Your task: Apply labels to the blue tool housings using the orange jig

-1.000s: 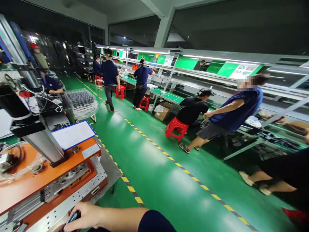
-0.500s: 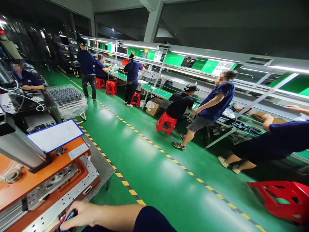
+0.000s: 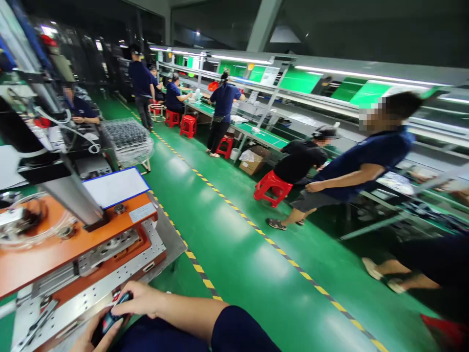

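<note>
At the bottom left, both of my hands are closed on a small dark device with blue and red patches (image 3: 113, 317); its exact kind is too blurred to tell. My right hand (image 3: 141, 299) grips it from the right and above, thumb across it. Beneath it, at the lower left, my left hand (image 3: 93, 335) wraps its fingers round the other side. Just beyond the hands is the perforated metal plate (image 3: 91, 305) of an orange machine (image 3: 32, 266). I cannot tell if the hands touch the plate.
A metal cylinder (image 3: 69, 188) rises from the machine beside a blue-edged white sheet (image 3: 117, 187). Striped tape (image 3: 252, 222) runs along the green floor. Several people work by the long bench (image 3: 269, 138); one person (image 3: 362, 168) stands near a red stool (image 3: 274, 188).
My view has swung left and down, so the machine shows more and sits further right. My left hand and the device have come more into sight.
</note>
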A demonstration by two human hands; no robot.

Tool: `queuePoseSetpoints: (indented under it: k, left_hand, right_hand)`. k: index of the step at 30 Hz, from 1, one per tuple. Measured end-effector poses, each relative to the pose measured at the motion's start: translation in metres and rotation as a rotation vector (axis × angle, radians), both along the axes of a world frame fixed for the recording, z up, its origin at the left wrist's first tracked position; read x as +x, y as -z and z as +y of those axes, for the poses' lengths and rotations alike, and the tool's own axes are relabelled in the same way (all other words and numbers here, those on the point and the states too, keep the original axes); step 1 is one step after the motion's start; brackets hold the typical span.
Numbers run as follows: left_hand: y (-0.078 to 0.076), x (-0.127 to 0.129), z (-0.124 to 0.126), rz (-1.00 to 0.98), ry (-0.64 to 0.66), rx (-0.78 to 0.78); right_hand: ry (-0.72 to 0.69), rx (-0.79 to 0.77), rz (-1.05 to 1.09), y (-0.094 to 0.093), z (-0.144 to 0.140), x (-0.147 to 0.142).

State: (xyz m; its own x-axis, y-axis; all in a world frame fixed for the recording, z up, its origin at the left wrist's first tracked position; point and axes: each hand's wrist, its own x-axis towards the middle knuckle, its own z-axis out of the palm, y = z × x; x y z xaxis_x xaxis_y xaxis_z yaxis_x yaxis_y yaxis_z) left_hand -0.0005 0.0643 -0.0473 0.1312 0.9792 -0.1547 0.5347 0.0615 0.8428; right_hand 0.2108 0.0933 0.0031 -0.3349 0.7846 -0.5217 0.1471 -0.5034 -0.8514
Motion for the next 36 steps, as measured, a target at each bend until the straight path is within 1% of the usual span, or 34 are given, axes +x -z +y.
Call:
queuePoseSetpoints:
  k: [3, 7, 10, 13, 19, 22, 25, 27, 29, 33, 36]
  left_hand:
    - [-0.014, 0.007, -0.01, 0.02, -0.017, -0.023]
    - [-0.041, 0.023, -0.021, 0.009, -0.08, -0.05]
    - [-0.054, 0.03, -0.027, -0.005, -0.113, -0.06]
    - [-0.057, 0.031, -0.03, -0.025, -0.125, -0.055]
    - [-0.056, 0.029, -0.034, -0.044, -0.146, -0.067]
    - [-0.058, 0.028, -0.032, -0.059, -0.134, -0.066]
    - [-0.063, 0.027, -0.027, -0.065, -0.098, -0.071]
    - [-0.065, 0.025, -0.02, -0.055, -0.082, -0.073]
    - [-0.065, 0.023, -0.013, -0.019, -0.101, -0.067]
    - [-0.061, 0.014, -0.001, 0.077, -0.217, -0.048]
    - [-0.059, 0.007, 0.004, 0.086, -0.262, -0.042]
  right_hand:
    - [0.09, -0.018, 0.091, 0.004, -0.002, -0.007]
    - [0.034, -0.029, 0.152, 0.007, -0.005, -0.011]
    - [-0.003, -0.025, 0.195, 0.007, -0.006, -0.01]
    - [-0.041, -0.033, 0.223, 0.007, -0.005, -0.01]
    - [-0.104, -0.025, 0.239, 0.008, -0.001, -0.012]
    - [-0.137, 0.021, 0.216, 0.01, 0.0, -0.013]
    - [-0.178, 0.114, 0.165, 0.012, 0.004, -0.01]
    - [-0.214, 0.207, 0.104, 0.014, 0.014, -0.005]
    - [-0.213, 0.329, 0.002, 0.015, 0.033, 0.005]
    - [-0.091, 0.596, -0.297, 0.022, 0.093, 0.025]
    - [-0.096, 0.714, -0.461, 0.028, 0.137, 0.027]
